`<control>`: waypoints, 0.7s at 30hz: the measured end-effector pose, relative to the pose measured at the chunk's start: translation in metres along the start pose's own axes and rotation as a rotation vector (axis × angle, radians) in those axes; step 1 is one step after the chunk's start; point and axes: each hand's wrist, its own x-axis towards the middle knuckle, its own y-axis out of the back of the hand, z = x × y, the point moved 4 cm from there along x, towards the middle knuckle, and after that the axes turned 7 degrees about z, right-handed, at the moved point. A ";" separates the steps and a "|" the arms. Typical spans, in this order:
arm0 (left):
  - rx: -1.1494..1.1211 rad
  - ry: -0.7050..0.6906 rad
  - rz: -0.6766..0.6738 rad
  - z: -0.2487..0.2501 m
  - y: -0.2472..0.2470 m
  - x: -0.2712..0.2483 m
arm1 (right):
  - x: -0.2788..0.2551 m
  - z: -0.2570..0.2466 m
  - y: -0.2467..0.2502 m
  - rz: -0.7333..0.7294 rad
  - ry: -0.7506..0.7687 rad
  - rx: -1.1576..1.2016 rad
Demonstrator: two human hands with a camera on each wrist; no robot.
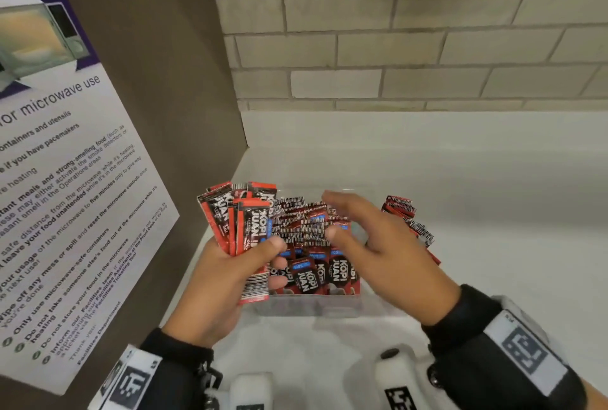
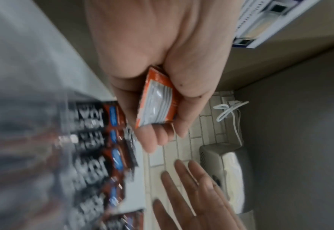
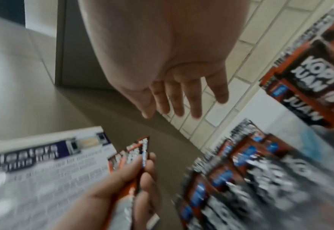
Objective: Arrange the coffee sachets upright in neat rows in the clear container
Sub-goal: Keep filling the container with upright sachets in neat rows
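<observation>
A clear container [image 1: 306,306] sits on the white counter, packed with red-and-black Kopi Juan sachets [image 1: 316,245] standing on end. My left hand [image 1: 227,281] grips a fanned bundle of sachets [image 1: 240,218] at the container's left edge; the left wrist view shows that bundle [image 2: 156,101] pinched between thumb and fingers. My right hand [image 1: 371,238] hovers over the right half of the container, fingers straight and spread, holding nothing. From the right wrist view the right hand's fingers [image 3: 182,99] point away with the sachets in the container [image 3: 241,163] below.
A small loose pile of sachets [image 1: 408,222] lies on the counter right of the container. A brown cabinet side with a microwave-use notice [image 1: 65,195] stands close on the left. A tiled wall [image 1: 394,31] runs behind. A paper towel dispenser [image 2: 227,175] shows in the left wrist view.
</observation>
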 end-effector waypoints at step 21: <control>-0.123 0.053 -0.162 0.006 -0.019 -0.009 | 0.030 0.071 0.081 -0.467 -0.289 -0.535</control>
